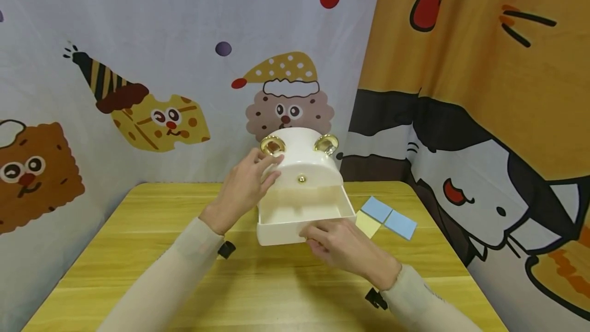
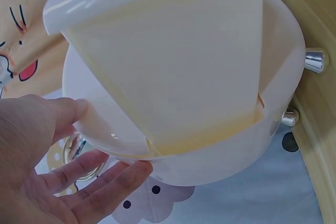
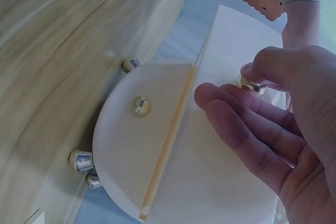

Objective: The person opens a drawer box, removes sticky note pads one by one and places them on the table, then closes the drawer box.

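A glossy white drawer box (image 1: 301, 150), round in front with gold ear-like rings, stands on the table. Its drawer (image 1: 272, 234) is pulled out toward me, the cream floor and walls showing. Two more gold knobs (image 3: 140, 106) show on the front, above and below it. My right hand (image 1: 348, 250) is at the drawer's front; in the right wrist view thumb and forefinger pinch its gold knob (image 3: 251, 85), partly hidden. My left hand (image 1: 244, 183) touches the box's upper left edge, thumb on the front face and loosely extended fingers (image 2: 113, 187) along the side.
Blue sticky notes (image 1: 400, 225) and a yellow one (image 1: 367, 225) lie on the wooden table (image 1: 152, 270) right of the box. A cartoon-printed curtain (image 1: 184, 24) hangs behind and along the right. Short metallic feet (image 2: 315, 60) carry the box.
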Tool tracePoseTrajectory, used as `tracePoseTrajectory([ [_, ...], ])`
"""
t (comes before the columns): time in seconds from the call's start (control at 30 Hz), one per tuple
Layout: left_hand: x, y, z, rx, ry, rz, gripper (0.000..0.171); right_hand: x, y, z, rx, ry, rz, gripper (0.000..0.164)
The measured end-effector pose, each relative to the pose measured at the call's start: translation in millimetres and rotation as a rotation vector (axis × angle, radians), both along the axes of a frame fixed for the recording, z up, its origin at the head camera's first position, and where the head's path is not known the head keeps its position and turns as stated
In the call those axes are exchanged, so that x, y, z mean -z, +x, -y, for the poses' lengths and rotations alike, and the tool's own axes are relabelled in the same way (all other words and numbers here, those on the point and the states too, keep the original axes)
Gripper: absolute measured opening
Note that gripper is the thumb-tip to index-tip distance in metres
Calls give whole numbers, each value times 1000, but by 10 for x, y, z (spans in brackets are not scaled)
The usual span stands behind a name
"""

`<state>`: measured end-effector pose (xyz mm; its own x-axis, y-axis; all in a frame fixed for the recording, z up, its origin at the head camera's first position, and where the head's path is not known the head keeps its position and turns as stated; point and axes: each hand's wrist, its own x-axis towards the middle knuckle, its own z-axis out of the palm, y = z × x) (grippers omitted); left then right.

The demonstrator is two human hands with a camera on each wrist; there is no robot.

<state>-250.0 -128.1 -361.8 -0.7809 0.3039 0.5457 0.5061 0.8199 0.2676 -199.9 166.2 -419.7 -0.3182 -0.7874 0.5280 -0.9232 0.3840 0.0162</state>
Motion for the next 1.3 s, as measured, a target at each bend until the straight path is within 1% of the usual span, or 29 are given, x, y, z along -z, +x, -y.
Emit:
tracePoseTrajectory([
  [0.2, -8, 7, -7, -4, 5, 14, 42, 10, -68, 14, 7, -3, -14, 30],
  [0.53, 16, 0, 8, 17, 8, -38, 38, 38, -177, 48, 36, 3, -24, 29],
  [0.8, 19, -11, 2, 19, 19, -33, 38, 28, -260, 84, 78, 19, -1, 31],
  [1.1, 41, 4, 11, 17, 14, -26, 36, 86, -377, 130, 80, 10, 15, 30],
  [1.3, 16, 0, 5, 19, 18, -17, 37, 50, -422, 156, 103, 17, 23, 27],
])
